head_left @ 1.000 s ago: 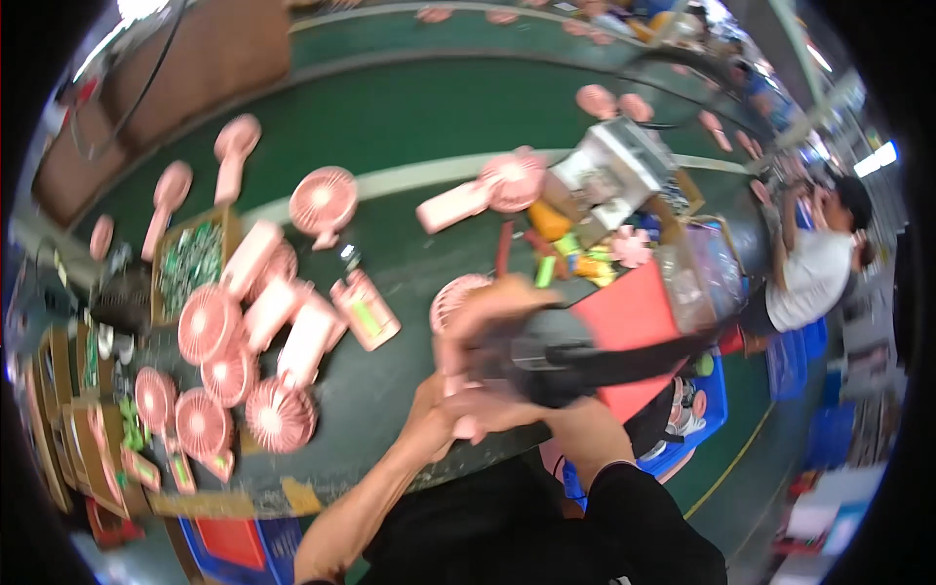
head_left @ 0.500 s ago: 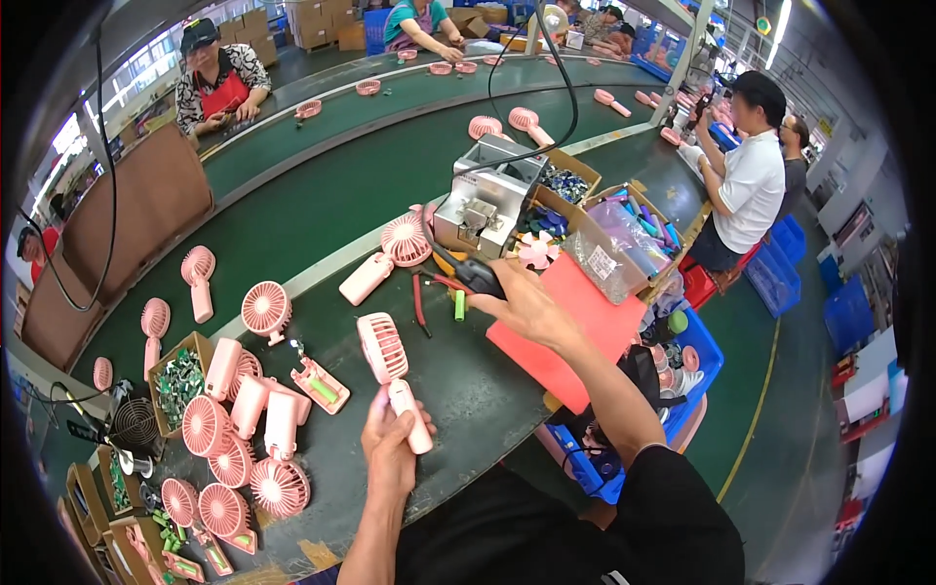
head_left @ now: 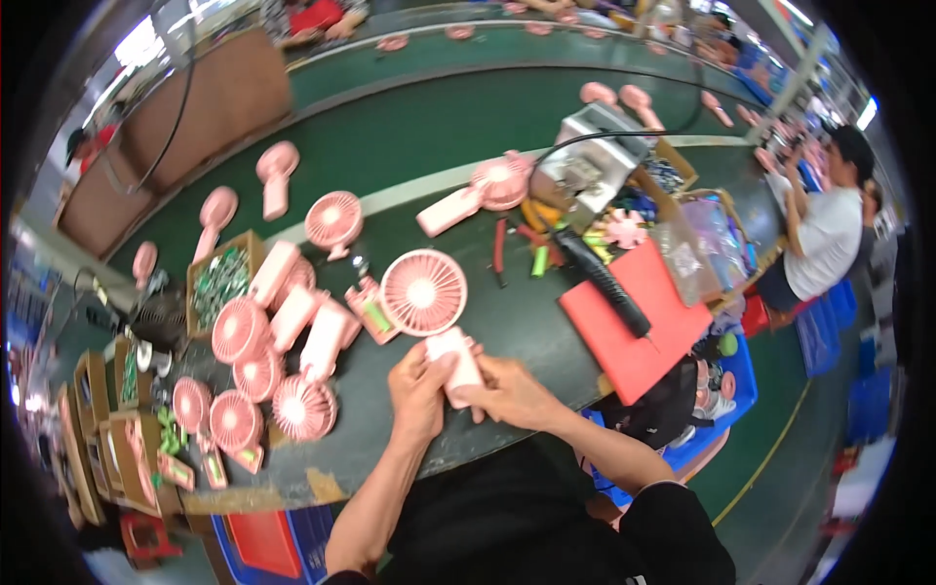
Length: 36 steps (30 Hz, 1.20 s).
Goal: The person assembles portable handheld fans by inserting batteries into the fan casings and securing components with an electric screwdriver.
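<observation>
Held fan [head_left: 434,317] found left of red mat [head_left: 624,361]

The dark green table [head_left: 526,322] extends beneath and left of the red mat. A pile of pink fans [head_left: 240,330] sits well to the mat's left. A metal machine [head_left: 597,161] stands just beyond the mat's far-left edge. The held fan, pink, its round head pointing away from the person, is apart from the mat. A black tool [head_left: 606,281] lies across the mat, thin tip toward the near-right edge. The left hand [head_left: 417,392] and right hand [head_left: 517,393], both left of the mat, have fingers closed on the held fan's handle. An opened handle [head_left: 375,317] lies farther left of the mat, partly hidden behind the held fan.
</observation>
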Tool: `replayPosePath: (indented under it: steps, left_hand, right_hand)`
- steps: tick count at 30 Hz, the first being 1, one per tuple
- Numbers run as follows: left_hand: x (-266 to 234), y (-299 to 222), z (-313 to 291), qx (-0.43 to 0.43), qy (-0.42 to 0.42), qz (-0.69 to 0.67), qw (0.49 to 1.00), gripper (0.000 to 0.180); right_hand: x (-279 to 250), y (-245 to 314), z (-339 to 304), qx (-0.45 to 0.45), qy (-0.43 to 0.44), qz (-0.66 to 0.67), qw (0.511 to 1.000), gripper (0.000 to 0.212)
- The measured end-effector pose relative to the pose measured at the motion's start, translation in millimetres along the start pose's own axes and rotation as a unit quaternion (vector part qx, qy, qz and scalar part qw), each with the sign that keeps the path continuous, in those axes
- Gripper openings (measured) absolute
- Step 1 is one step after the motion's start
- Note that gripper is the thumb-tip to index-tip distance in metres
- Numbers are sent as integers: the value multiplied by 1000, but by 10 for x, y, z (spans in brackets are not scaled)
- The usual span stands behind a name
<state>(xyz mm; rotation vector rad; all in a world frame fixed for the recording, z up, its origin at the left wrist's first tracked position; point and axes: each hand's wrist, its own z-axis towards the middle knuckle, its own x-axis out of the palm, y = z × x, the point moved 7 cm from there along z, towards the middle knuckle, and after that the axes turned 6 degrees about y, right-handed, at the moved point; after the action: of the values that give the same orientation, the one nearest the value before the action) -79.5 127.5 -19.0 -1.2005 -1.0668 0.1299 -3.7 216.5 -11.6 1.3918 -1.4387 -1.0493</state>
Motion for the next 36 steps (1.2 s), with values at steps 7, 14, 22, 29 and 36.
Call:
replayPosePath:
  steps: [7,14,22,29,36]
  left_hand:
    - [-99,-73,18,14,-19,5,1000,31]
    - [-38,-147,-47,51,-53,131,989,54]
    - [-147,9,-25,14,-59,164,985,39]
    - [-188,18,-35,9,-75,166,983,34]
    - [-138,103,14,-15,-34,131,991,32]
  right_hand:
    - [103,-11,83,-9,17,34,999,23]
    - [-95,-47,162,48,-20,146,988,23]
    - [-1151,691,1685,-7,-85,157,984,29]
    - [-1183,1214,1921,-142,-100,-675,717,53]
    - [-784,968,1719,-282,-93,-723,624,32]
